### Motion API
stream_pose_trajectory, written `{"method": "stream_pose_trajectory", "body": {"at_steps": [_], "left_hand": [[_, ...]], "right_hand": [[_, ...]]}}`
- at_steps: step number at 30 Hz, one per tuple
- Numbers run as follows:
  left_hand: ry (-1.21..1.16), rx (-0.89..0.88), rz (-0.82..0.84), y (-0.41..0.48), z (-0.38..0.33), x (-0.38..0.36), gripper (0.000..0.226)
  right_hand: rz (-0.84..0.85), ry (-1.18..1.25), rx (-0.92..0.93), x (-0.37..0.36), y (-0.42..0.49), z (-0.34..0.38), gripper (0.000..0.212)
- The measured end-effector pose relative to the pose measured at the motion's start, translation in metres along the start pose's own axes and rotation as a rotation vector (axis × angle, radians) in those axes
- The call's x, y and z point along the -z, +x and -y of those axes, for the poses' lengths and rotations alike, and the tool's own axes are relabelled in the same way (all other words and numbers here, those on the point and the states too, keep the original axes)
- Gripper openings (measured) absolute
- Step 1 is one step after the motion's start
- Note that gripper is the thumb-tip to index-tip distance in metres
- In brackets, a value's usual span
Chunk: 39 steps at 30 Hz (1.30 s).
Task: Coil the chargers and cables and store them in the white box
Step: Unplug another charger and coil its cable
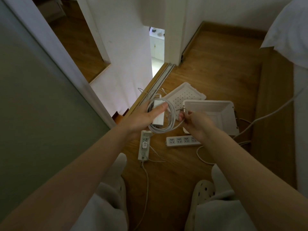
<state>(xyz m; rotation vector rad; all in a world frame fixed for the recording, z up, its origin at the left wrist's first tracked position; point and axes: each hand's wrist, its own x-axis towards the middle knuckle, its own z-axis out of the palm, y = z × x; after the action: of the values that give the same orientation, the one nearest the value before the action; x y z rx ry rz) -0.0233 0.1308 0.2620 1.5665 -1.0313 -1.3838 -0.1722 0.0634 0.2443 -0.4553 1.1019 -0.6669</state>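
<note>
My left hand (pixel 143 116) grips a white charger brick (pixel 158 116), thumb across its top, with its white cable (pixel 164 129) coiled in loops around the brick. My right hand (pixel 195 122) pinches the free end of that cable just right of the coil. Behind my right hand the white box (pixel 216 114) lies open on the wooden floor, and its perforated lid (pixel 185 95) lies beside it to the back left. Two white power strips lie on the floor: one (pixel 144 145) below my left hand with a small adapter plugged in, the other (pixel 181 140) under my right wrist.
Loose white cords trail over the floor to the right (pixel 260 119) and toward my feet (pixel 146 180). A sliding door track (pixel 160 77) runs at the back left beside a white wall. White bedding (pixel 293 30) hangs at the far right. My slippered feet stand below.
</note>
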Motion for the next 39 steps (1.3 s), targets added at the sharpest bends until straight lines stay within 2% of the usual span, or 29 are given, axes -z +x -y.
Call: {"method": "stream_pose_trajectory", "body": {"at_steps": [2, 4, 6, 10, 12, 16, 20, 23, 28, 33, 39], "left_hand": [[0.029, 0.013, -0.02, 0.002, 0.003, 0.003, 0.021], [0.022, 0.03, -0.045, 0.002, 0.005, 0.008, 0.023], [-0.006, 0.026, -0.063, 0.003, 0.005, 0.011, 0.027], [-0.092, 0.055, -0.039, 0.004, 0.003, 0.016, 0.033], [-0.17, 0.054, -0.013, 0.003, 0.002, 0.018, 0.032], [-0.285, 0.05, 0.043, 0.004, 0.003, 0.023, 0.049], [-0.391, 0.071, 0.065, 0.002, 0.002, 0.02, 0.034], [-0.491, 0.091, 0.046, 0.001, 0.001, 0.018, 0.039], [-0.55, 0.086, 0.038, 0.001, 0.0, 0.016, 0.048], [-0.66, 0.088, 0.009, 0.001, 0.002, 0.012, 0.043], [-0.627, 0.049, -0.013, 0.004, 0.001, 0.008, 0.039]], "right_hand": [[-0.036, -0.033, 0.032, 0.004, 0.006, 0.005, 0.021], [-0.048, -0.283, 0.132, 0.01, 0.012, 0.005, 0.021], [0.021, -0.462, 0.18, 0.012, 0.015, 0.0, 0.02], [0.098, -0.538, 0.15, 0.013, 0.016, -0.007, 0.023], [0.1, -0.498, 0.105, 0.015, 0.016, -0.006, 0.023], [0.102, -0.393, 0.023, 0.017, 0.015, -0.004, 0.021], [0.112, -0.296, -0.042, 0.018, 0.011, -0.005, 0.023], [0.141, -0.201, -0.074, 0.019, 0.01, -0.004, 0.028], [0.127, -0.159, -0.071, 0.018, 0.011, -0.006, 0.029], [0.097, -0.175, -0.123, 0.015, 0.012, -0.016, 0.028], [0.026, -0.066, -0.15, 0.012, 0.009, -0.015, 0.032]]}}
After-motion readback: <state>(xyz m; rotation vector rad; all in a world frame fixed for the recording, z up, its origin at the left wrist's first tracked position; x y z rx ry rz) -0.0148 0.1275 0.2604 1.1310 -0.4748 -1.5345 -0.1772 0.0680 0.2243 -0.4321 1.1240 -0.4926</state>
